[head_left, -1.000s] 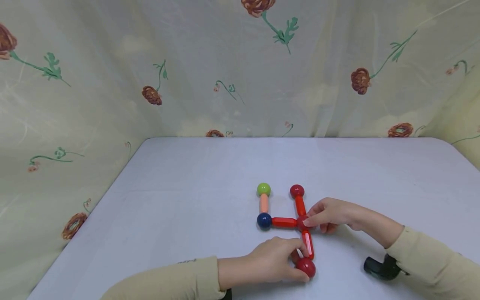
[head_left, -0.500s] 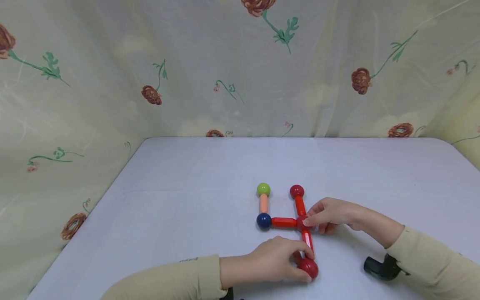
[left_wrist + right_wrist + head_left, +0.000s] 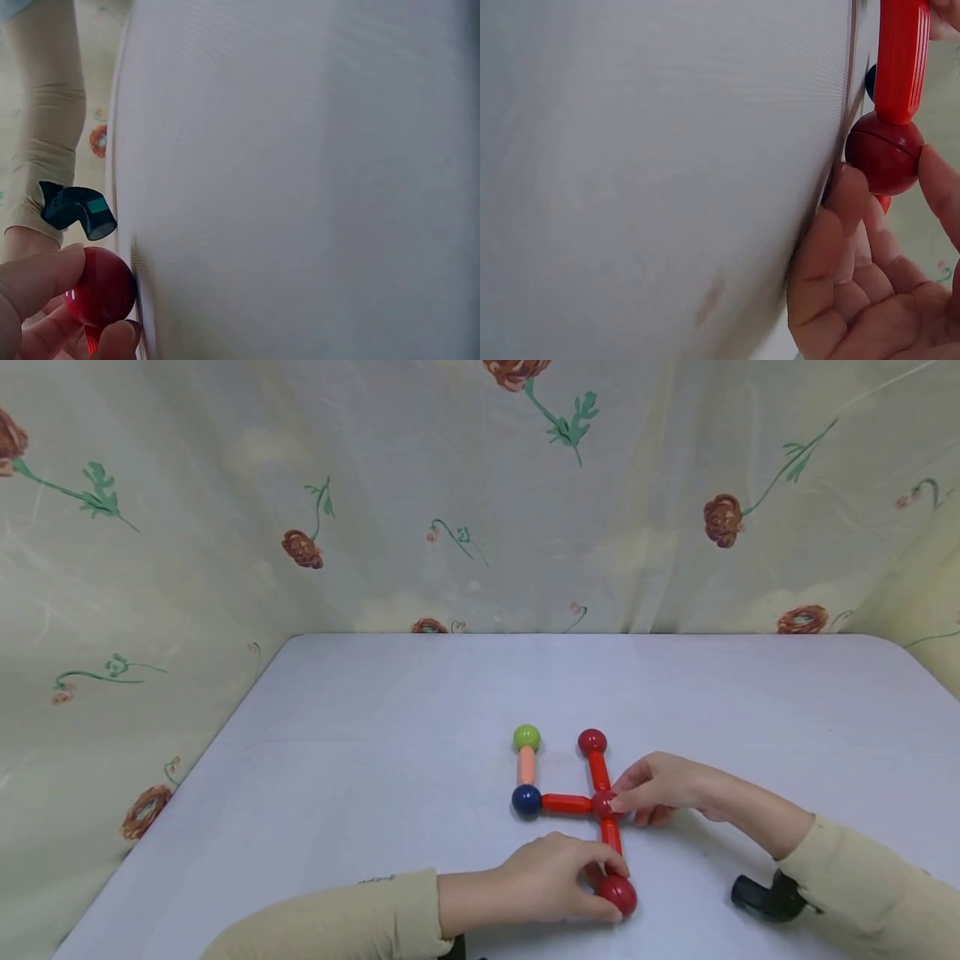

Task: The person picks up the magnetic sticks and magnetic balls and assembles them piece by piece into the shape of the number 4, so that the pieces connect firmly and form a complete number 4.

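Balls and rods form a flat joined shape on the table. My left hand (image 3: 543, 878) pinches the near red ball (image 3: 617, 895) between thumb and fingers, at the end of a red rod (image 3: 611, 835) partly covered by the fingers. Farther right, my right hand (image 3: 663, 787) holds the middle red ball (image 3: 602, 803), seen closer as a red ball (image 3: 889, 154) in the right wrist view. From it, one red rod (image 3: 598, 770) runs back to a far red ball (image 3: 592, 742). Another red rod (image 3: 567, 804) leads left to a dark blue ball (image 3: 527, 800).
A peach rod (image 3: 527, 766) links the blue ball to a green ball (image 3: 527, 737) behind it. All of it lies on a white table (image 3: 360, 735), with a floral curtain (image 3: 390, 468) behind. A black wrist device (image 3: 768, 897) hangs below the right sleeve.
Over the second, my left hand and the near red ball have shifted slightly right and toward me. The right hand keeps its hold on the middle ball, almost still.
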{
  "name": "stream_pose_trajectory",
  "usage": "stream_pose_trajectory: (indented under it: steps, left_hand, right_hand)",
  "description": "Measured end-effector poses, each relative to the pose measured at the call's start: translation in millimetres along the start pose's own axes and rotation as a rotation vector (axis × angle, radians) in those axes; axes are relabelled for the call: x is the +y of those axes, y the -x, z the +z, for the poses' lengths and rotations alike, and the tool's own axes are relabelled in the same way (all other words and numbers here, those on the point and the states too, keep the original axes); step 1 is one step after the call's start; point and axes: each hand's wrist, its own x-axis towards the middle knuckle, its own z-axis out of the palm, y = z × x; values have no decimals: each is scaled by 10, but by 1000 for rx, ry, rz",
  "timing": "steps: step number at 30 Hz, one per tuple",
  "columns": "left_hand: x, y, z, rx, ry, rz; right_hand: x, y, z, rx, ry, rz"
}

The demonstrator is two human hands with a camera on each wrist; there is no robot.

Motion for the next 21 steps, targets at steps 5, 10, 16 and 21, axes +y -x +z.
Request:
stream_pose_trajectory:
  steps: [5,10,16,21]
  left_hand:
    - [-8,-1,2,0,-1,5]
    - [-8,9,-2,-2,9,5]
    - [-10,14,-6,1,5,10]
    - [-3,4,-5,4,-4,12]
  right_hand:
    - [5,-4,-14,11,-45,-37]
    - [4,-25,-10,-15,-79,-50]
    - [0,-33,-10,-23,-90,-44]
    - [-4,-31,-18,-29,-92,-43]
